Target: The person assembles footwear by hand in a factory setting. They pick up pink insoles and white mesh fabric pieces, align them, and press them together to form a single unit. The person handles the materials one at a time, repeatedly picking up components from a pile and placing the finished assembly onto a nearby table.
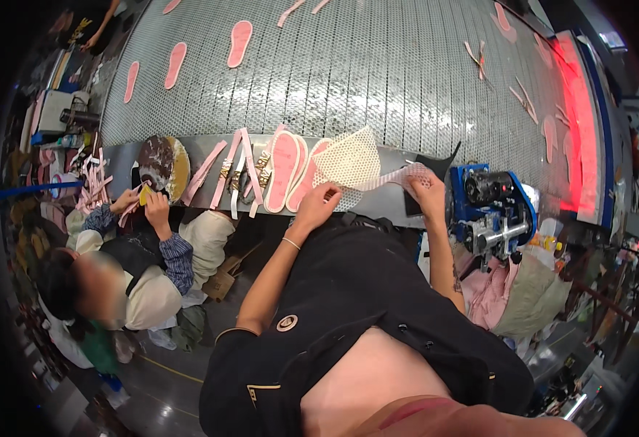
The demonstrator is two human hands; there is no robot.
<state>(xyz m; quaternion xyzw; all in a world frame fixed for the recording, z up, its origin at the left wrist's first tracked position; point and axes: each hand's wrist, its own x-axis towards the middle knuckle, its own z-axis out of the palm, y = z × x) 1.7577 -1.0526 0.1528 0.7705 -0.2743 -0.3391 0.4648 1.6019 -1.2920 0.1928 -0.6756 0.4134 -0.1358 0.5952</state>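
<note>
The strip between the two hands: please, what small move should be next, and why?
Perhaps the right hand should gently spread the strip flatter: it looks narrow midway but wider near that hand, while its other end runs toward the left hand, beside the broad net.

A wide grey mesh surface (319, 80) fills the upper middle of the room, bordered on the near side by a smooth metal ledge (121, 156). At right, a red-lit panel (578, 124) casts its glow across the mesh. A white light (612, 39) shines at upper right. Below, a yellow line (172, 370) crosses the dark, glossy floor (161, 399), and clutter crowds the dim left side.
</note>
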